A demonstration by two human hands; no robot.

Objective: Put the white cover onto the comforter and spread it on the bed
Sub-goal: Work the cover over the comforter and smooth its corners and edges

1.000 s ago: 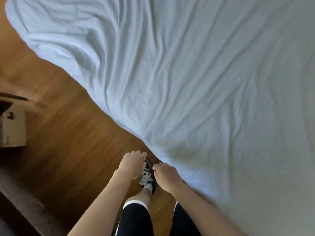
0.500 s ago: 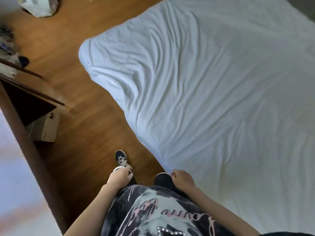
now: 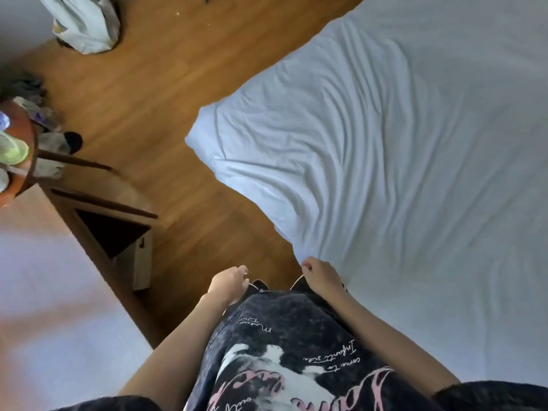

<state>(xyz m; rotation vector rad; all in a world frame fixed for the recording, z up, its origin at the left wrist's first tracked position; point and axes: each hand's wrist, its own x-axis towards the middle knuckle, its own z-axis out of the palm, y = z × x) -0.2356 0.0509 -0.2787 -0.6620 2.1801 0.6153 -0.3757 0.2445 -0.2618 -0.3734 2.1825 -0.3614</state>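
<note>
The white cover (image 3: 385, 161) with the comforter inside lies wrinkled across the bed, filling the right side of the head view. Its near-left corner (image 3: 201, 134) hangs over the wooden floor. My right hand (image 3: 321, 275) rests at the cover's near edge, fingers curled, thumb and forefinger pinching the fabric where it comes to a point. My left hand (image 3: 228, 281) hovers to the left over my shoes, loosely closed with nothing in it and apart from the cover.
Wooden floor (image 3: 166, 93) runs along the bed's left side. A desk (image 3: 53, 292) stands at the left, with a cardboard box (image 3: 142, 262) beneath it. A round reddish stool (image 3: 17, 149) carries items. A pale bag (image 3: 86, 22) and scattered clothes (image 3: 59, 137) lie further back.
The view has risen and pulled back, so the cover's corner and more floor show. Both hands have come up to my waist; the left one has moved away from the cover's edge.
</note>
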